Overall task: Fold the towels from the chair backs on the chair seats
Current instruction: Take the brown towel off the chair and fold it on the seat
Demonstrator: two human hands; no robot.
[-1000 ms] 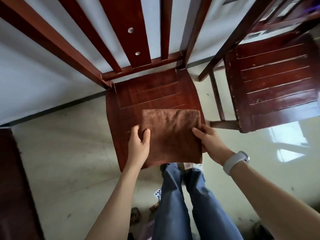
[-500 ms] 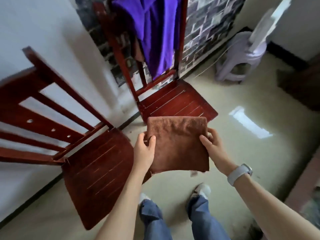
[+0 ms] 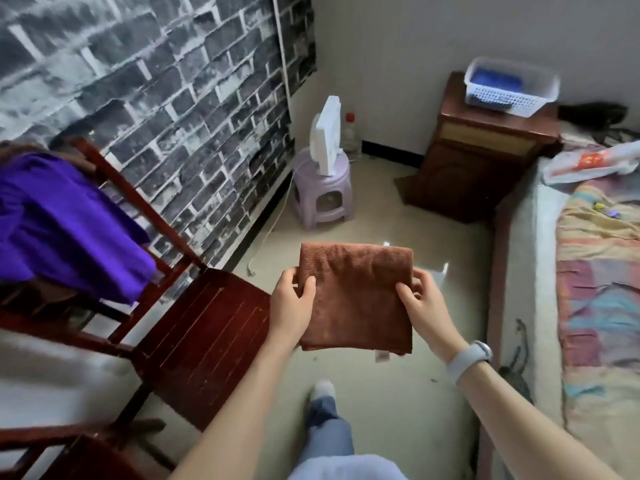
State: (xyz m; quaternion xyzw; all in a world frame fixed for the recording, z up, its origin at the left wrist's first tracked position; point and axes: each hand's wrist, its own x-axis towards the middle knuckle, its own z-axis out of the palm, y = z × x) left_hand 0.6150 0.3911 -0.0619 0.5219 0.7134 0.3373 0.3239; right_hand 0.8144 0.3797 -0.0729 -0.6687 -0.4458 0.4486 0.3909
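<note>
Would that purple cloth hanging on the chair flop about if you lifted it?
Probably floppy: the purple cloth drapes in soft folds over the dark red wooden chair back. It looks light and thin. Likely not slippery, though the picture is too blurred to tell.

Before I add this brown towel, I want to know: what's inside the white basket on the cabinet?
Inside the white basket on the wooden cabinet, something blue shows. The basket's walls hide its lower part, so I cannot tell what it is.

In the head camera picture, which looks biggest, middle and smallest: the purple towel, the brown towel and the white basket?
1. purple towel, though it is partly cut off at the picture's edge
2. brown towel, near the camera
3. white basket, far away, so it may only look small
</note>
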